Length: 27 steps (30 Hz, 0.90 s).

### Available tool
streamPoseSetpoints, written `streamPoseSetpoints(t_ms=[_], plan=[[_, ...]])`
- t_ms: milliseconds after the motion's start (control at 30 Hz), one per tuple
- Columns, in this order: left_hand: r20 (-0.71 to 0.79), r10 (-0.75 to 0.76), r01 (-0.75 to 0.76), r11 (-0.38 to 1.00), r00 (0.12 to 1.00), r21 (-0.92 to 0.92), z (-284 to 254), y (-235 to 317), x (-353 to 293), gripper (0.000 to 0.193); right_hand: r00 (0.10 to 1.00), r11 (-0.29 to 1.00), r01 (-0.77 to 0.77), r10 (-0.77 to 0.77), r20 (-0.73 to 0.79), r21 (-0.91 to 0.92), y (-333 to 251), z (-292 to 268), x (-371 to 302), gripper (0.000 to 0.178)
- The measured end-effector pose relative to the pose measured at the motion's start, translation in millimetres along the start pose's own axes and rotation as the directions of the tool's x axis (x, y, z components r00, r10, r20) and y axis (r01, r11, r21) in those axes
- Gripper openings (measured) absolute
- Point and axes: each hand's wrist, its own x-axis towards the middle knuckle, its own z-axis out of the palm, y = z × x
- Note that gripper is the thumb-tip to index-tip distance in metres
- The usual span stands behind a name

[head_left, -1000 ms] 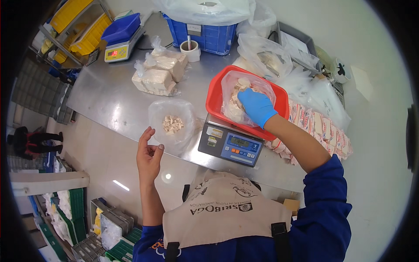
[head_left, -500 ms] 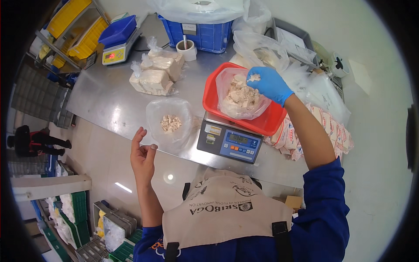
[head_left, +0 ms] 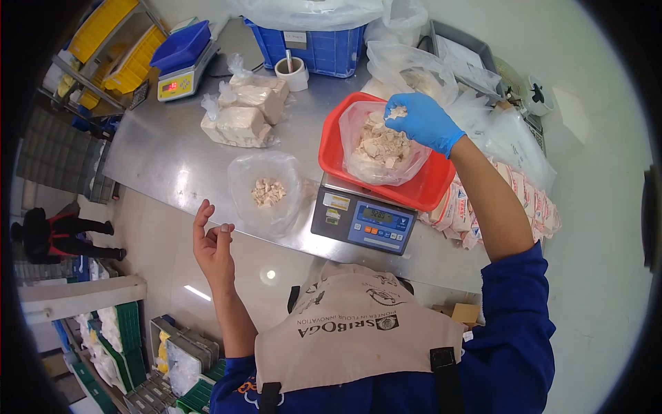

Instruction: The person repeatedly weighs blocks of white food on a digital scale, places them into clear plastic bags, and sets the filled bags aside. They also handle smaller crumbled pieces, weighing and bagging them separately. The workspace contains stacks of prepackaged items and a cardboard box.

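My right hand (head_left: 424, 124), in a blue glove, is closed on a pale crumbly lump (head_left: 396, 112) above an open clear bag (head_left: 350, 132) of similar broken chunks (head_left: 380, 146). That bag sits in a red plastic tub (head_left: 329, 148) resting on a digital scale (head_left: 338, 219) with a lit display. My bare left hand (head_left: 215, 241) hovers by the table's front edge, fingers loosely bent and apart, nothing in them. Close to it lies another clear bag (head_left: 240, 176), opened out, with a small heap of pale chunks (head_left: 267, 192) in it.
Wrapped pale blocks (head_left: 238, 126) stand on the steel table (head_left: 158, 148), near a tape roll (head_left: 292, 76) and blue crate (head_left: 314, 52). A second scale (head_left: 181, 81) is far left. Red-and-white packets (head_left: 458, 214) lie right of the tub. A person (head_left: 58, 234) is on the floor at left.
My gloved hand has shifted slightly left and up, still holding the crumbly lump over the bag. My left hand has drifted a little left. The scale's reading has changed.
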Motion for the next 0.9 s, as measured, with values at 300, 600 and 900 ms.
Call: streamPoseSetpoints(t_ms=[300,600,900], plan=[[0.009,-0.018,0.018,1.0,1.0,0.003,2,0,3,0.038,0.983,0.996,-0.042,0.055,0.175,-0.079,16,7,10,0.03],[-0.008,-0.033,0.033,0.999,0.999,-0.019,-5,-5,3,0.038,0.984,0.991,-0.065,0.084,0.159,-0.116,8,1,10,0.024],[-0.065,-0.037,0.036,0.999,0.997,-0.011,-20,-6,-7,0.036,0.966,0.995,-0.097,0.103,0.236,-0.034,-23,-22,25,0.021]])
